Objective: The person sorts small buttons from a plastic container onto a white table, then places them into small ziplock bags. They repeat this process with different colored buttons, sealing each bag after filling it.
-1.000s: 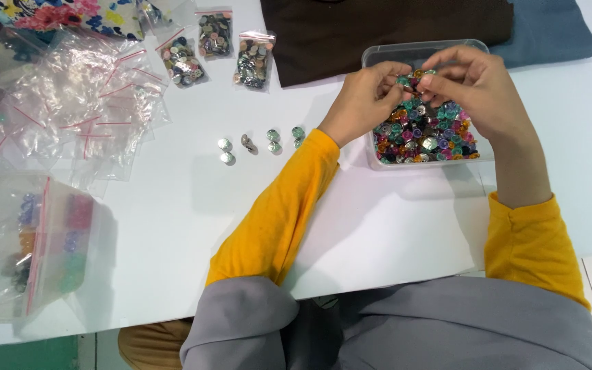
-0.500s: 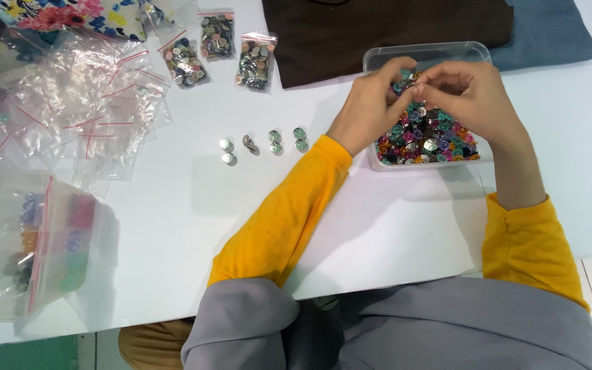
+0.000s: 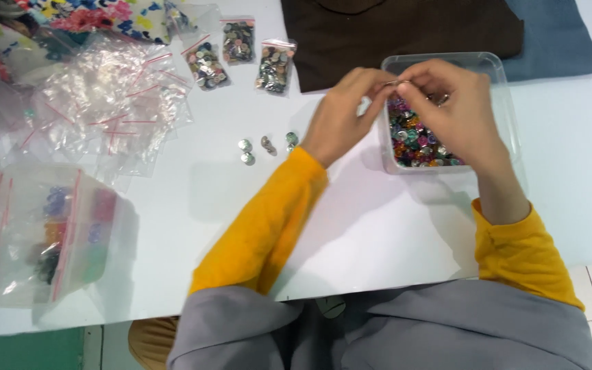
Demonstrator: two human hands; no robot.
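Observation:
My left hand (image 3: 339, 118) and my right hand (image 3: 452, 109) meet fingertip to fingertip above a clear plastic box (image 3: 508, 109) filled with small colourful buttons (image 3: 416, 142). Both pinch one small shiny piece (image 3: 397, 83) between thumbs and forefingers; it is too small to make out. Both arms wear yellow sleeves. Several loose silvery buttons (image 3: 246, 152) lie on the white table (image 3: 378, 233) just left of my left hand.
Three small zip bags of buttons (image 3: 239, 42) lie at the back. A heap of empty zip bags (image 3: 107, 103) spreads at the left, with a larger bag of coloured items (image 3: 46, 233) in front. Brown cloth (image 3: 405, 34) and blue cloth (image 3: 556, 44) lie behind the box.
Both hands have lifted from the buttons in the box and drawn together over its far left part, fingertips now pinching a small piece.

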